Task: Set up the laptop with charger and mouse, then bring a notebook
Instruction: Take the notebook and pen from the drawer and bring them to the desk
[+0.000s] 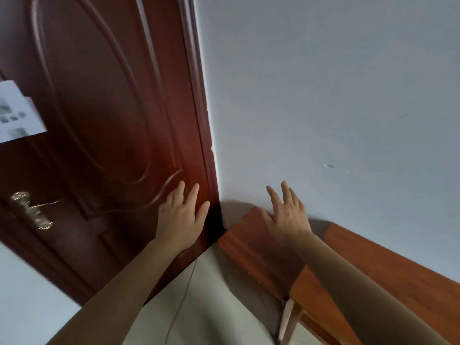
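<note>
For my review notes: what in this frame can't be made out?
Head view, paper sheet: motion-blurred, cut by the left edge; print unreadable.
Head view, wooden furniture: cut by right and bottom edges, partly behind the right hand.
Head view, thin cord: leaves the bottom edge.
Head view, left hand: contact with door unclear.

No legible txt. White paper sheet [18, 110] on door [99, 95], up-left of door handle [32, 210]: grey blocks only, too blurred to read.
</note>
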Action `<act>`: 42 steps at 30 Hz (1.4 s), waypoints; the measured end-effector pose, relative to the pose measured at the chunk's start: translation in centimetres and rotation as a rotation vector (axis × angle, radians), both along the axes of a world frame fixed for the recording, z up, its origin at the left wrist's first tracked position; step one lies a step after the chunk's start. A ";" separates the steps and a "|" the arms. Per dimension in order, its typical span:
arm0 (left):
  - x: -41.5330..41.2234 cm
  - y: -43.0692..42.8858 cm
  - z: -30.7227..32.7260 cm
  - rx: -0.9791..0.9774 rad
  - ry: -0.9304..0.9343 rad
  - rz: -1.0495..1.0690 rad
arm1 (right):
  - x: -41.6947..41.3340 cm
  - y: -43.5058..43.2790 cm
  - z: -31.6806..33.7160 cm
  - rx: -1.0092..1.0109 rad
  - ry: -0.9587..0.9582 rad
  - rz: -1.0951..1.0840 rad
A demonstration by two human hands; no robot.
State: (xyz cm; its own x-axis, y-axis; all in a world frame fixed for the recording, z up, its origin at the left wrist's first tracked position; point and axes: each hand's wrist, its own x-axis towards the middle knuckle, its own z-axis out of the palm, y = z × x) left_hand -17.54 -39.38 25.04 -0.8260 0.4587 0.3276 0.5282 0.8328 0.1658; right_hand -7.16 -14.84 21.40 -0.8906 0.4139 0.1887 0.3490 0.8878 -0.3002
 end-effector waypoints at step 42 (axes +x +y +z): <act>-28.9 12.4 -49.6 0.116 -0.863 -0.138 | -11.1 -4.5 -46.5 -1.039 -0.076 -1.368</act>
State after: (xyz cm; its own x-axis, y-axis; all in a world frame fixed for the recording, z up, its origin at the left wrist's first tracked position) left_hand -46.47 -26.95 -24.61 -0.7466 0.5753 -0.3342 0.2744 0.7238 0.6331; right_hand -18.30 -19.29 -25.13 0.1930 0.7333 -0.6519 0.6675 -0.5851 -0.4605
